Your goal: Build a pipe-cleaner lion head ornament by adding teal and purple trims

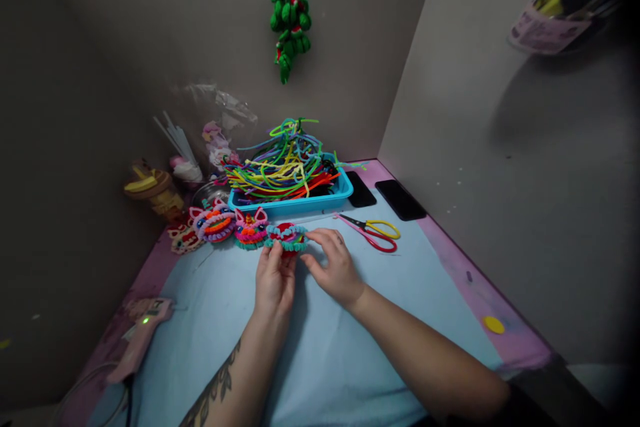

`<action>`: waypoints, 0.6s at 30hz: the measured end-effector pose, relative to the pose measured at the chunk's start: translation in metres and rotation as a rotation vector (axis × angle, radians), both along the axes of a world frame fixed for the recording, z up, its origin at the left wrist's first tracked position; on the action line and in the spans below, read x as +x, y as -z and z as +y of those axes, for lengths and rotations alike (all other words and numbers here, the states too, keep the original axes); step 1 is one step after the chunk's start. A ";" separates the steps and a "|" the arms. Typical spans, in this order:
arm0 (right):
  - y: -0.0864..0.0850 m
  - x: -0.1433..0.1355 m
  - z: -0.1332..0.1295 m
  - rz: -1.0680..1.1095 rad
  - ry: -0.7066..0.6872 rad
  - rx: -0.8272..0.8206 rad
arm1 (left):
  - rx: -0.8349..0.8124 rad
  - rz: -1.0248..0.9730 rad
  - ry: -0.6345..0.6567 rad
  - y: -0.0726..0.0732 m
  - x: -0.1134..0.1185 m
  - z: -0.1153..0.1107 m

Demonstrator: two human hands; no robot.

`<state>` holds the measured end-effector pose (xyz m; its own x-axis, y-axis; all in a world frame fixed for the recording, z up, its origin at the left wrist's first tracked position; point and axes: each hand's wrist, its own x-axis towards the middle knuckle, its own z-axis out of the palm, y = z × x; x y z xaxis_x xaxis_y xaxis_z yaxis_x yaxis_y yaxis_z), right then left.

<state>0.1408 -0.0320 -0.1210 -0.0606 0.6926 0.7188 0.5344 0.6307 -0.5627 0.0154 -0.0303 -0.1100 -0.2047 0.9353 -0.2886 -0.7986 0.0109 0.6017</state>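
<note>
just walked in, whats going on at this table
A person's left hand holds a fuzzy red and teal piece, with the right hand at its right edge, thumb and fingers apart. Three similar decorated pieces are to the left. Behind is a blue tray heaped with colourful stems; scissors lie to the right.

Leafy tattoo (223, 379) on left forearm (255, 360); dark sleeve (523, 408), right arm (425, 353); ring (339, 239), perhaps.
</note>
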 end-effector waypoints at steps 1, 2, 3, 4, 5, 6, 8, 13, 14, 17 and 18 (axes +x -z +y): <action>-0.001 -0.001 -0.001 0.000 0.008 0.013 | 0.008 0.003 0.001 0.000 0.001 0.000; -0.002 -0.002 -0.001 -0.001 0.017 0.026 | 0.015 0.005 0.002 0.000 0.001 -0.001; -0.002 -0.003 -0.002 -0.003 0.027 0.037 | 0.021 0.007 0.006 -0.001 0.002 -0.001; -0.003 -0.004 -0.002 -0.007 0.036 0.044 | 0.024 0.008 0.009 -0.001 0.003 -0.002; -0.003 -0.005 -0.001 -0.012 0.043 0.047 | 0.026 0.008 0.010 0.000 0.004 -0.002; -0.003 -0.005 -0.001 -0.016 0.046 0.048 | 0.026 0.009 0.010 0.000 0.005 -0.003; -0.003 -0.006 0.000 -0.021 0.051 0.040 | 0.029 0.012 0.007 0.001 0.006 -0.003; -0.001 -0.006 0.001 -0.029 0.060 0.035 | 0.051 0.028 0.025 0.000 0.010 -0.006; -0.001 -0.006 0.001 -0.032 0.058 0.035 | 0.052 0.031 0.025 0.000 0.011 -0.006; -0.001 -0.006 0.001 -0.047 0.050 0.039 | 0.045 0.038 0.022 -0.003 0.014 -0.008; -0.001 -0.006 0.001 -0.053 0.048 0.041 | 0.041 0.040 0.023 -0.003 0.014 -0.008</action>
